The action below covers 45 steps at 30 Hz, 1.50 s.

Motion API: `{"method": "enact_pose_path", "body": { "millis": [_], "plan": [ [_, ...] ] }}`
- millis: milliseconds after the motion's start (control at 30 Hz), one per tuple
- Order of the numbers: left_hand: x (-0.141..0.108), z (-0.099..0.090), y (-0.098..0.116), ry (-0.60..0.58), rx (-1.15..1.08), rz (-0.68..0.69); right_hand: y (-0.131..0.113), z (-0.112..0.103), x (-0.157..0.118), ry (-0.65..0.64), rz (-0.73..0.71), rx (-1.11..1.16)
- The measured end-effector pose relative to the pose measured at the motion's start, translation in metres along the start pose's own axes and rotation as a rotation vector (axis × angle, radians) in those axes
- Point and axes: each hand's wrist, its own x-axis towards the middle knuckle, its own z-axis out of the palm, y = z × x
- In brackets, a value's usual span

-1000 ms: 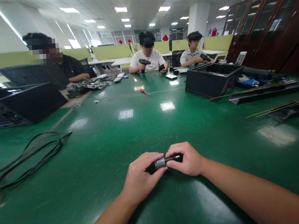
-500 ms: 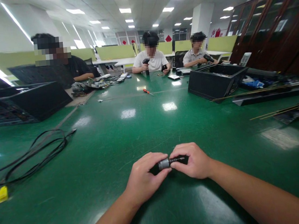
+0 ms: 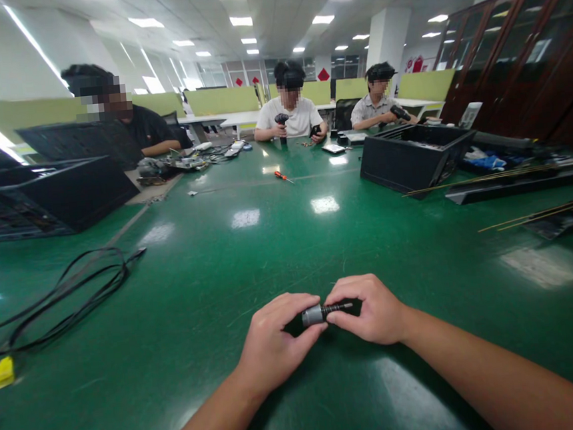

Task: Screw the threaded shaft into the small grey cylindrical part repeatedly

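Between my two hands, just above or on the green table (image 3: 289,248), lies a small motor-like part: a grey metal cylinder (image 3: 312,315) with a thin, ribbed dark shaft pointing right. My left hand (image 3: 273,336) grips the cylinder between thumb and fingers. At the shaft's base, the thumb and fingertips of my right hand (image 3: 368,309) are pinched round it. The shaft's bright tip shows inside the curl of my right hand. Part of the cylinder's left end is hidden in shadow.
Coiled black cables (image 3: 92,285) with a yellow tag (image 3: 4,373) lie left. A red screwdriver (image 3: 281,175) is further off. Black computer cases (image 3: 402,161) stand at both sides. Thin rods (image 3: 542,214) lie right. Across the table sit three people, two holding power drills.
The cylinder has shifted very slightly to the left with my left hand. My right hand has hardly moved.
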Motion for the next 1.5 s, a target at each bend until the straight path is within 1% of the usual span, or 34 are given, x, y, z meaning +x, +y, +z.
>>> {"method": "enact_pose_path", "body": {
  "millis": [1167,1500],
  "plan": [
    [0.0012,-0.0027,0.0028,-0.008,0.008,0.002,-0.0024,-0.0029,-0.0001,0.015,-0.012,-0.019],
    [-0.0007,-0.002,-0.0004,-0.003,0.011,0.013,-0.0023,-0.0032,0.0001,0.013,-0.01,-0.016]
  ]
}}
